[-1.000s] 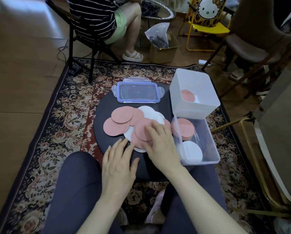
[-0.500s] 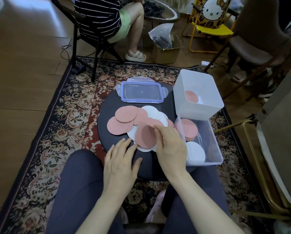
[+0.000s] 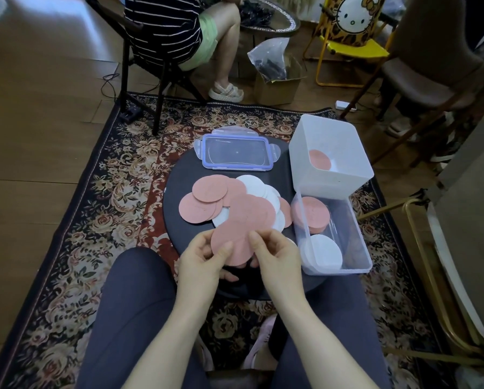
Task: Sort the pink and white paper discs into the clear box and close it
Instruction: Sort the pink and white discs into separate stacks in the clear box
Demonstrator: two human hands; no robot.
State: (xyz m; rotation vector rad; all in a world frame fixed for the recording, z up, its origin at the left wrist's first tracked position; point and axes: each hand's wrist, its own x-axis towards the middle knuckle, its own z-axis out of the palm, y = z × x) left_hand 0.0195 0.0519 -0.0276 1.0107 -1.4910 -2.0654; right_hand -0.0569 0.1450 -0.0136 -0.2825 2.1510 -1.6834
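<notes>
At near centre, over the near edge of the round dark surface (image 3: pixel 179 220), both hands hold pink discs (image 3: pixel 235 242) lifted off the pile: left hand (image 3: pixel 200 261) w/ thumb on top and fingers curled beneath, pinching the left edge; right hand (image 3: pixel 277 255) w/ thumb on top near the middle, fingers curled under the right side. Looks like 2 or more overlapping pink discs in the grip; exact count can't be told. Just beyond the hands, a loose pile of pink and white discs (image 3: pixel 207 192) lies spread on the surface, pink mostly to the left, white ones (image 3: pixel 253 185) toward the far right of the pile. Clear box (image 3: pixel 355 256) sits at the right edge of the surface, open, w/ a pink stack (image 3: pixel 311 213) in its far half and a white stack (image 3: pixel 325 252) in its near half. Its lid (image 3: pixel 236 153), clear w/ a blue rim, lies flat at the far side of the surface. White tub (image 3: pixel 330 153) stands far right, touching the clear box's far end, w/ one pink disc (image 3: pixel 319 161) showing inside. Patterned rug (image 3: pixel 108 192) under everything; another person sits on a chair (image 3: pixel 139 60) at far left.
</notes>
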